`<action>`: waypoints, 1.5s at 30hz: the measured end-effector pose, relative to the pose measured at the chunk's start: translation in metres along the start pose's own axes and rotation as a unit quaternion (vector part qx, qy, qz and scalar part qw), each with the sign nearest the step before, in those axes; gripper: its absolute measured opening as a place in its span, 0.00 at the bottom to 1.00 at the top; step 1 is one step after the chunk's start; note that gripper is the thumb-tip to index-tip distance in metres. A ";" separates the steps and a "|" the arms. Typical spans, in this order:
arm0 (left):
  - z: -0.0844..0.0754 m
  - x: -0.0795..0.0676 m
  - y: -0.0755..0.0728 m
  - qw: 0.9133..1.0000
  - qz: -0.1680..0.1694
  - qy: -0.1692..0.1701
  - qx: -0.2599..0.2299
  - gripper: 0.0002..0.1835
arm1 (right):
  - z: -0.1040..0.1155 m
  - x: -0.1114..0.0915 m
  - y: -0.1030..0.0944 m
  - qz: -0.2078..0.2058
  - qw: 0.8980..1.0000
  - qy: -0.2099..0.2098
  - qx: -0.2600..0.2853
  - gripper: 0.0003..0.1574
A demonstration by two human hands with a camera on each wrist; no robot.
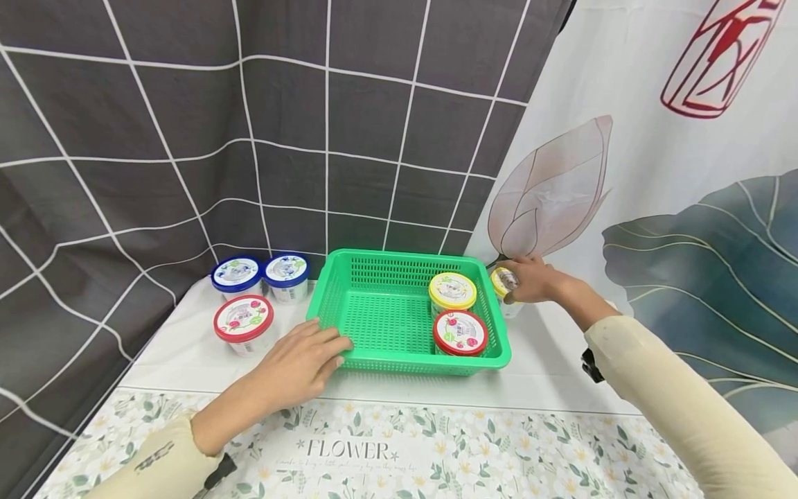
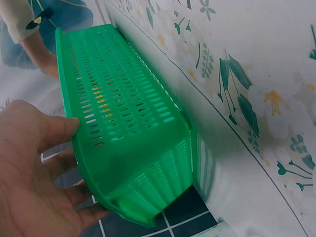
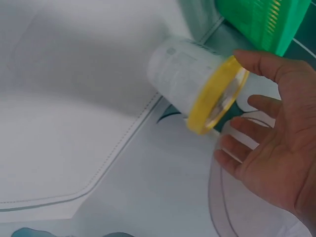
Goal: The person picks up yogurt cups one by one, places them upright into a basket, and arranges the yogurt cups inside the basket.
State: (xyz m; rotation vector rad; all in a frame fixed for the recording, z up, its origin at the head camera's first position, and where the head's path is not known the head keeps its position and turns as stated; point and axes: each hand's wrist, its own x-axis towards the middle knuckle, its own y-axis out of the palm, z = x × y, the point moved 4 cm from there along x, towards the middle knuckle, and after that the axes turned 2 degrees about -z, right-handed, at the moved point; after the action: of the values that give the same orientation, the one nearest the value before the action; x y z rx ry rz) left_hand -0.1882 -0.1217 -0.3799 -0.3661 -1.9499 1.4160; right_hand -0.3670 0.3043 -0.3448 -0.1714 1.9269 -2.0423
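A green plastic basket point(image 1: 386, 326) stands on the table. My left hand point(image 1: 305, 357) holds its near left corner; in the left wrist view the thumb point(image 2: 61, 129) lies at the rim and the other fingers reach behind it. Inside the basket's right end sit a yellow-lidded tub point(image 1: 452, 291) and a red-lidded tub point(image 1: 460, 333). Just outside the right wall stands another yellow-lidded tub point(image 3: 190, 79). My right hand point(image 1: 530, 278) is at this tub, its thumb tip at the lid's edge and its other fingers spread beside the lid.
Left of the basket stand two blue-lidded tubs point(image 1: 287, 270) and a red-lidded tub point(image 1: 244, 320). A dark grid-patterned curtain point(image 1: 280, 118) hangs behind, with a white printed cloth point(image 1: 580, 83) on the right. A flower-print cloth point(image 1: 399, 443) covers the table's front.
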 end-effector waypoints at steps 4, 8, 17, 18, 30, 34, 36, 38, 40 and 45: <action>0.000 -0.001 0.000 1.000 0.001 -0.002 0.001 0.11 | -0.005 0.000 0.007 0.008 1.000 0.009 0.008 0.57; 0.000 -0.001 0.001 1.000 -0.001 0.000 0.004 0.11 | -0.007 0.002 0.009 0.014 1.000 0.016 0.019 0.57; 0.000 0.000 0.001 1.000 -0.001 -0.003 0.007 0.11 | -0.010 0.008 0.010 0.016 1.000 0.015 0.023 0.57; 0.000 0.000 0.001 1.000 -0.001 -0.004 0.007 0.11 | -0.010 0.008 0.010 0.015 1.000 0.012 0.021 0.57; 0.000 0.001 0.003 1.000 -0.004 0.002 0.012 0.11 | -0.011 0.013 0.010 0.022 0.999 -0.010 0.024 0.54; 0.001 0.001 0.003 1.000 -0.002 0.000 0.011 0.11 | -0.011 0.014 0.008 0.030 0.999 -0.011 0.033 0.54; 0.001 0.001 0.003 1.000 -0.002 -0.001 0.011 0.11 | -0.011 0.014 0.007 0.036 0.999 -0.009 0.038 0.55; 0.001 0.001 0.003 1.000 -0.001 -0.002 0.011 0.11 | -0.011 0.015 0.006 0.045 0.998 -0.006 0.042 0.55; 0.001 0.001 0.003 1.000 0.000 -0.002 0.012 0.11 | -0.010 0.015 0.006 0.054 0.997 -0.003 0.046 0.56; 0.001 0.001 0.003 1.000 0.001 -0.001 0.014 0.11 | -0.008 0.017 0.004 0.065 0.996 0.005 0.053 0.56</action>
State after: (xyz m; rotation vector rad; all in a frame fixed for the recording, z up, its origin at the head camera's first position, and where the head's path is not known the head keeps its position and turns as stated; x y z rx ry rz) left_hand -0.1902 -0.1209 -0.3828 -0.3533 -1.9306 1.4441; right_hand -0.3846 0.3063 -0.3516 -0.0100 1.7806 -2.0547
